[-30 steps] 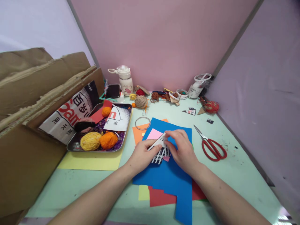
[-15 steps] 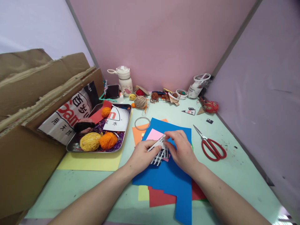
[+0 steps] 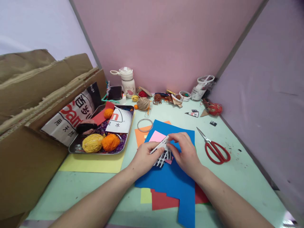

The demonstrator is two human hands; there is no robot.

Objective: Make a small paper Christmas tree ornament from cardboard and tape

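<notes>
Between thumb and fingers, my left hand [image 3: 148, 156] grips a black-and-white printed paper piece cut into strips [image 3: 161, 157] along its lower side. My right hand [image 3: 184, 150] pinches the upper right corner of the same piece with thumb and forefinger. Both hands are over a large blue sheet [image 3: 166, 180]. A smaller pink sheet [image 3: 156, 136] lies on the blue one, partly covered by the held paper and my left hand. Right of my right hand, scissors with red handles [image 3: 217, 153] rest on the table, blades slightly apart.
At left a metal tray [image 3: 102, 154] holds yarn balls, beads and paper, with cardboard [image 3: 21, 164] beside it. A metal ring [image 3: 145, 125] lies behind the blue sheet. Along the back stand a white bottle [image 3: 128, 85], yarn balls [image 3: 143, 104] and a white tub [image 3: 199, 91].
The view has shifted very slightly, so everything appears a little further right. Both hands keep the same hold on the cut paper.
</notes>
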